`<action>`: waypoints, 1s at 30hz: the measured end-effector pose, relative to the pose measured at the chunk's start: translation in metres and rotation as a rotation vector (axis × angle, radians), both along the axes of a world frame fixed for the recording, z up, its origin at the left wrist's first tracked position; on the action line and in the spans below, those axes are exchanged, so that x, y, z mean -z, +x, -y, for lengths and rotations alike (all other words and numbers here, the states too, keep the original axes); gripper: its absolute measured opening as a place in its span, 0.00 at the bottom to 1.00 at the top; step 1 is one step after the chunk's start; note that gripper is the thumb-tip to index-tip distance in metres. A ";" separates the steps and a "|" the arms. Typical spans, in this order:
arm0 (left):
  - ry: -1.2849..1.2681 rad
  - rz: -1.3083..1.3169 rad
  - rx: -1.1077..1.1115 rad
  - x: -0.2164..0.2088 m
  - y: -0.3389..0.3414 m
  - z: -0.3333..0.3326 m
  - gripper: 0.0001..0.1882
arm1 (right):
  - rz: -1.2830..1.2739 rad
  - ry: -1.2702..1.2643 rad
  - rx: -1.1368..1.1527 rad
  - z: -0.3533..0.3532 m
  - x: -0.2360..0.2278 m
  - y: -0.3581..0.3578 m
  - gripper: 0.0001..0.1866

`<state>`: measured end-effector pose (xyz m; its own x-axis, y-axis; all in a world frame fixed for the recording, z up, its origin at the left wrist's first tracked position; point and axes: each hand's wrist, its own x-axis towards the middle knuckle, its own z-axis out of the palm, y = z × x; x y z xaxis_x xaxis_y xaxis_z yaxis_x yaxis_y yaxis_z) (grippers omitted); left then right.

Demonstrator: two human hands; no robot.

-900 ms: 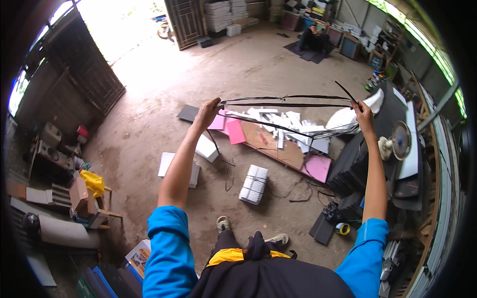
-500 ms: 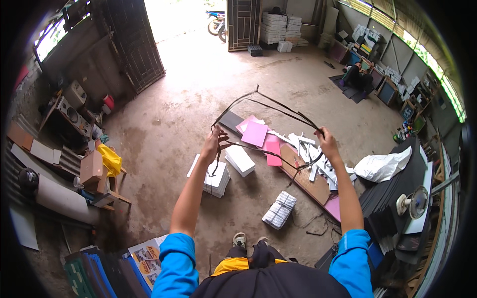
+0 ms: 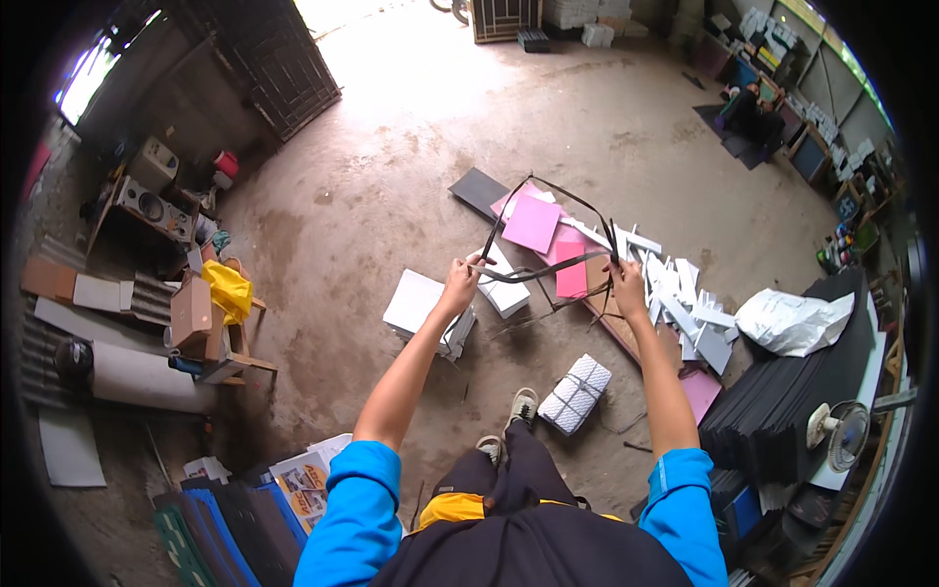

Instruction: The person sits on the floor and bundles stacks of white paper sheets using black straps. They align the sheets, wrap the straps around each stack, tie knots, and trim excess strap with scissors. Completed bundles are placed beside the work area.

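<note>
A loop of black strap point(image 3: 524, 277) is stretched in the air between my two hands, above the floor. My left hand point(image 3: 460, 286) is closed around one side of it, over a stack of white sheets point(image 3: 413, 296). The other side is gripped in my right hand point(image 3: 628, 286), above a brown board point(image 3: 604, 306). Behind the loop stands a second white stack point(image 3: 504, 293), partly hidden by the strap. A white bundle tied with dark cord point(image 3: 577, 394) lies on the floor near my feet. Pink sheets point(image 3: 533, 225) show through the loop.
White offcut strips point(image 3: 675, 293) are heaped right of the board. Further right are a white sack point(image 3: 794, 323), stacked black sheets point(image 3: 782, 391) and a fan point(image 3: 839, 432). A stool with yellow cloth point(image 3: 228, 289) stands left. Another person point(image 3: 753, 119) sits low at the far right.
My hands have come closer together and the loop has narrowed and sunk lower. The view has tilted down, and one foot has moved forward.
</note>
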<state>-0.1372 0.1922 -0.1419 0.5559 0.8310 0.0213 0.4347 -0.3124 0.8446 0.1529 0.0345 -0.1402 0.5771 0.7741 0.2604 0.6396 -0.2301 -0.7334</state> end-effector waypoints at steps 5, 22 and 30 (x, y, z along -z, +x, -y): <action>-0.064 -0.186 -0.031 0.078 0.048 -0.004 0.12 | -0.544 -0.062 0.089 -0.007 0.127 0.003 0.13; -0.377 -0.274 0.004 0.292 0.016 0.089 0.23 | -1.073 -0.551 0.543 0.207 0.283 -0.040 0.15; -0.491 -0.330 0.257 0.384 0.069 0.174 0.24 | -0.836 -0.450 0.552 0.290 0.404 -0.028 0.14</action>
